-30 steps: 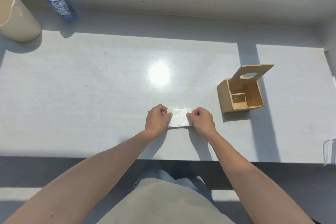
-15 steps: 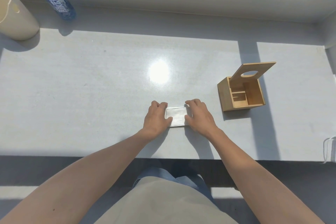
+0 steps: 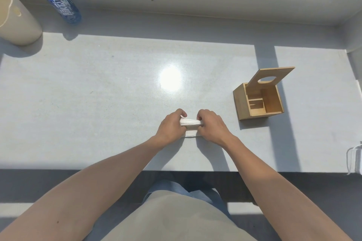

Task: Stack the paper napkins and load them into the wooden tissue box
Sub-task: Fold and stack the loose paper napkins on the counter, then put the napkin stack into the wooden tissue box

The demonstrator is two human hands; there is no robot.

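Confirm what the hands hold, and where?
Both the left hand and the right hand pinch the white paper napkin stack by its short ends, one each.

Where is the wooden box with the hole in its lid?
In the head view, the wooden tissue box stands on the right side of the table, lid tipped open, just beyond and right of the right hand.

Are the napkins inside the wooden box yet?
No, the napkin stack is held between the left hand and right hand, beside the open wooden tissue box.
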